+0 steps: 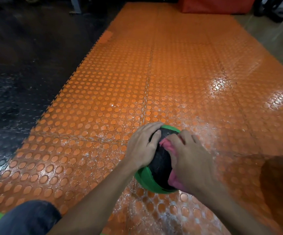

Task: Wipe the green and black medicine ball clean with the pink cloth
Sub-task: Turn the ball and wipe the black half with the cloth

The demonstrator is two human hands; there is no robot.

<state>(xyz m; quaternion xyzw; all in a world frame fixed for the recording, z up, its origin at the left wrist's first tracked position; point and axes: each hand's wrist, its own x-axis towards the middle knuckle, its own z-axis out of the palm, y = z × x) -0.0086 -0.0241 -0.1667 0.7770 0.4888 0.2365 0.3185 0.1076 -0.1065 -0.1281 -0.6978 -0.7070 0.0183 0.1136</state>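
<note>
The green and black medicine ball point(160, 164) sits on the orange studded floor mat point(137, 82), low in the head view. My left hand point(143, 145) lies over its upper left side, fingers spread and curved on the surface. My right hand point(190, 157) presses the pink cloth point(168, 147) against the ball's right side, fingers curled over the bunched fabric. Pink folds show above and below my right palm. The right part of the ball is hidden under that hand.
The orange mat stretches far ahead, wet and shiny on the right. Black studded flooring point(15, 82) borders it on the left. A red padded block point(212, 5) stands at the far end. My knee in dark trousers point(27, 217) is at the bottom left.
</note>
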